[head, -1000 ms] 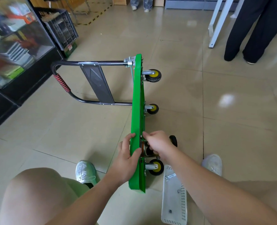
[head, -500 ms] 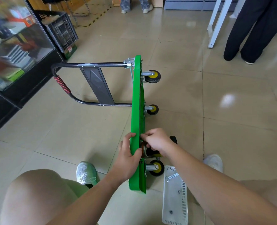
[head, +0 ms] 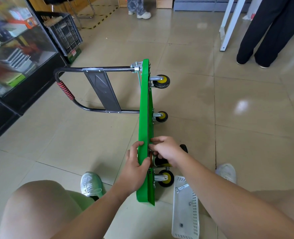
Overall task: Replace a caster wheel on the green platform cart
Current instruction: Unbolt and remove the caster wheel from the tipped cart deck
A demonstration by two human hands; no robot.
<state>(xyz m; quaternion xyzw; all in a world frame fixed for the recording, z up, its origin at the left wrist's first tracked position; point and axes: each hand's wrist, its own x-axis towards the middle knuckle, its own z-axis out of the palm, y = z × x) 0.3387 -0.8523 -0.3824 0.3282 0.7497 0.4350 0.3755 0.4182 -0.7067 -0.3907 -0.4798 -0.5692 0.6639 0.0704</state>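
The green platform cart [head: 145,109] stands on its side edge on the floor, its black handle [head: 70,94] folded out to the left. Three yellow-hubbed caster wheels stick out to the right: a far one [head: 161,81], a middle one [head: 162,116] and a near one [head: 166,178]. My left hand [head: 136,163] grips the deck's upper edge. My right hand [head: 165,150] is curled over a fourth caster [head: 160,162] against the deck's underside; its fingertips pinch at the deck edge, what they pinch is hidden.
A white perforated basket [head: 185,209] lies on the floor near right, with a wrench [head: 181,188] and small nuts in it. A glass display cabinet [head: 13,49] and black crate [head: 65,34] stand left. People's legs [head: 263,31] stand far right.
My right hand has shifted slightly along the deck edge over the caster. The view has tilted a little; the cart and my left hand stay put.
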